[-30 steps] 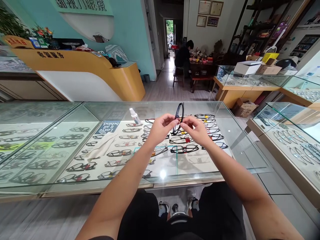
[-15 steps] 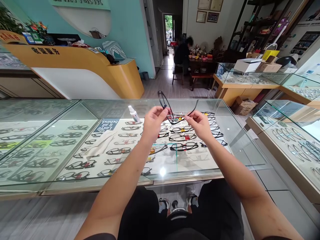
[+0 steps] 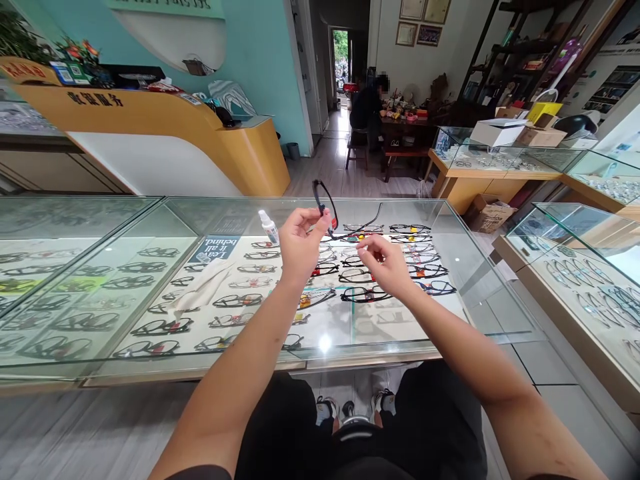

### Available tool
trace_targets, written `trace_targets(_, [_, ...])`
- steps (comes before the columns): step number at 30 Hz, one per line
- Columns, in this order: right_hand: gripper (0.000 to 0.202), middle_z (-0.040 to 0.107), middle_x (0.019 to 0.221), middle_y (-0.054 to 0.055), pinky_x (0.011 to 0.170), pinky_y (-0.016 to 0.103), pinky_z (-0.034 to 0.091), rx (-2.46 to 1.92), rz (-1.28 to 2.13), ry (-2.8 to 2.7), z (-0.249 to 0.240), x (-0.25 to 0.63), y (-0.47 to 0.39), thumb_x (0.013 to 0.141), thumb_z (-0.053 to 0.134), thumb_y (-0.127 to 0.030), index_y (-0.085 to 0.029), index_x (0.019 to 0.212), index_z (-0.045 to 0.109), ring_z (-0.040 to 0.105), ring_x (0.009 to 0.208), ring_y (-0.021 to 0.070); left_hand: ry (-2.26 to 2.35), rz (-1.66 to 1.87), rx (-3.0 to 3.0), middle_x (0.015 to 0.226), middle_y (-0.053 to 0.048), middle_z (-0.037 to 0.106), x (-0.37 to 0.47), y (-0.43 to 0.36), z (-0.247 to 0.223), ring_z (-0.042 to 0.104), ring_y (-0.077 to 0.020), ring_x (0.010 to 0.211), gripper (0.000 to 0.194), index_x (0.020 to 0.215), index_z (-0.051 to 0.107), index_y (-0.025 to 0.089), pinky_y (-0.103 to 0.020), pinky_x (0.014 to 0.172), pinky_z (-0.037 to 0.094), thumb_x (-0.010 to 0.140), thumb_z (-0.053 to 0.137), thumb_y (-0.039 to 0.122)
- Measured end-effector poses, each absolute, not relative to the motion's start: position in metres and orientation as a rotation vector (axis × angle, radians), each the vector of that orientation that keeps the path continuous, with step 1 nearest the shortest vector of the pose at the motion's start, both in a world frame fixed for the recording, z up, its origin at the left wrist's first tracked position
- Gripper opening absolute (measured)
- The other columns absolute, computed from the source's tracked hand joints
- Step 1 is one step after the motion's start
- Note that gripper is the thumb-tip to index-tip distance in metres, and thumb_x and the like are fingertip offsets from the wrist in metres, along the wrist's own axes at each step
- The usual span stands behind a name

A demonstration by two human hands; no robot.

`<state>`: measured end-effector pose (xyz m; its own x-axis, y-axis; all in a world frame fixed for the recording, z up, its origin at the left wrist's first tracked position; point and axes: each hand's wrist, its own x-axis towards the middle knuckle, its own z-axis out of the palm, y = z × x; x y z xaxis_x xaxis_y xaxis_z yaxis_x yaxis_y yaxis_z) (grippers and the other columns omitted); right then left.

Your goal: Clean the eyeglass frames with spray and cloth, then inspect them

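The left hand [image 3: 301, 247] has thumb and fingers clamped on a pair of dark glasses [image 3: 320, 190], held up in the air over the glass case [image 3: 370, 364], with the front tipped up on edge and one arm stretching out rightward, its end curving upward. Just below that arm is the right hand [image 3: 387, 270], fingers curled and thumb close to the forefinger; from here I can't tell whether the tips meet, nor whether they touch the glasses. Under both hands, rows of frames [image 3: 365, 294] lie spread over the pale bed of the case, some with red or yellow tags. Near the left hand a white bottle [image 3: 269, 227] leans a little, and farther left a crumpled pale cloth [image 3: 205, 285] lies beside a blue card [image 3: 220, 248] whose lettering is upside down to us. Across the room, someone in dark clothes [image 3: 365, 110] sits at a cluttered table [image 3: 413, 125].
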<state>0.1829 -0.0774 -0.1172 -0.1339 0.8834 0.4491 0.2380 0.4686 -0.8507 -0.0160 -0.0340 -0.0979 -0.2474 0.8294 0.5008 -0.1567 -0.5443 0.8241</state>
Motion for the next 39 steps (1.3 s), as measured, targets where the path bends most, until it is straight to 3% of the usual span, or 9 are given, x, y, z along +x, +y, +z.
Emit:
trace_targets(2, [0.032, 0.059, 0.073, -0.004, 0.069, 0.031, 0.042, -0.917, 0.692, -1.761, -0.12, 0.181, -0.082, 0.1, 0.064, -0.034, -0.024, 0.129, 0.073, 0.051, 0.067, 0.0158, 0.843, 1.873, 1.436, 0.105, -0.006, 0.082, -0.013, -0.036, -0.101, 0.08, -0.0215, 0.106, 0.041, 0.091, 0.076, 0.022, -0.036, 0.094, 0.067, 0.078, 0.098, 0.054])
trace_targets(4, [0.052, 0.062, 0.077, -0.004, 0.071, 0.031, 0.043, -0.886, 0.676, -1.843, -0.123, 0.18, -0.085, 0.101, 0.061, -0.03, -0.024, 0.153, 0.062, 0.052, 0.068, 0.0158, 0.827, 1.848, 1.5, 0.107, -0.007, 0.081, -0.01, -0.037, -0.104, 0.079, -0.0235, 0.11, 0.038, 0.091, 0.077, 0.023, -0.039, 0.096, 0.067, 0.079, 0.098, 0.053])
trace_targets(12, [0.075, 0.071, 0.086, -0.003, 0.072, 0.031, 0.043, -0.97, 0.649, -1.997, -0.128, 0.178, -0.085, 0.103, 0.058, -0.028, -0.027, 0.175, 0.038, 0.055, 0.068, 0.016, 0.824, 1.781, 1.561, 0.109, -0.008, 0.079, -0.002, -0.04, -0.111, 0.078, -0.0234, 0.109, 0.031, 0.092, 0.079, 0.024, -0.041, 0.098, 0.067, 0.082, 0.095, 0.048])
trace_targets(18, [0.086, 0.069, 0.087, -0.003, 0.071, 0.032, 0.045, -0.994, 0.678, -1.869, -0.122, 0.179, -0.084, 0.101, 0.061, -0.028, -0.03, 0.179, 0.027, 0.055, 0.068, 0.0169, 0.907, 1.732, 1.566, 0.112, -0.008, 0.079, -0.003, -0.045, -0.107, 0.075, -0.0253, 0.115, 0.031, 0.092, 0.078, 0.024, -0.041, 0.102, 0.064, 0.084, 0.092, 0.051])
trace_targets(33, [0.071, 0.059, 0.078, -0.005, 0.073, 0.035, 0.047, -0.947, 0.554, -1.599, -0.108, 0.2, -0.074, 0.103, 0.06, -0.031, -0.028, 0.171, 0.041, 0.053, 0.071, 0.0178, 0.938, 1.532, 1.709, 0.109, -0.007, 0.079, -0.005, -0.044, -0.11, 0.075, -0.0241, 0.109, 0.021, 0.092, 0.081, 0.024, -0.04, 0.1, 0.062, 0.088, 0.088, 0.044])
trace_targets(36, [0.064, 0.067, 0.088, -0.001, 0.077, 0.036, 0.051, -0.965, 0.572, -1.669, -0.111, 0.198, -0.073, 0.102, 0.065, -0.033, -0.027, 0.164, 0.05, 0.059, 0.076, 0.018, 0.913, 1.502, 1.615, 0.109, -0.008, 0.08, -0.004, -0.044, -0.11, 0.075, -0.0242, 0.107, 0.026, 0.091, 0.08, 0.024, -0.039, 0.097, 0.062, 0.084, 0.092, 0.046])
trace_targets(39, [0.055, 0.074, 0.115, 0.008, 0.082, 0.038, 0.056, -0.957, 0.525, -1.796, -0.117, 0.194, -0.07, 0.098, 0.073, -0.039, -0.024, 0.151, 0.063, 0.067, 0.095, 0.0223, 0.891, 1.426, 1.547, 0.111, -0.008, 0.08, -0.001, -0.047, -0.107, 0.076, -0.0243, 0.103, 0.031, 0.089, 0.078, 0.023, -0.04, 0.094, 0.062, 0.077, 0.096, 0.046])
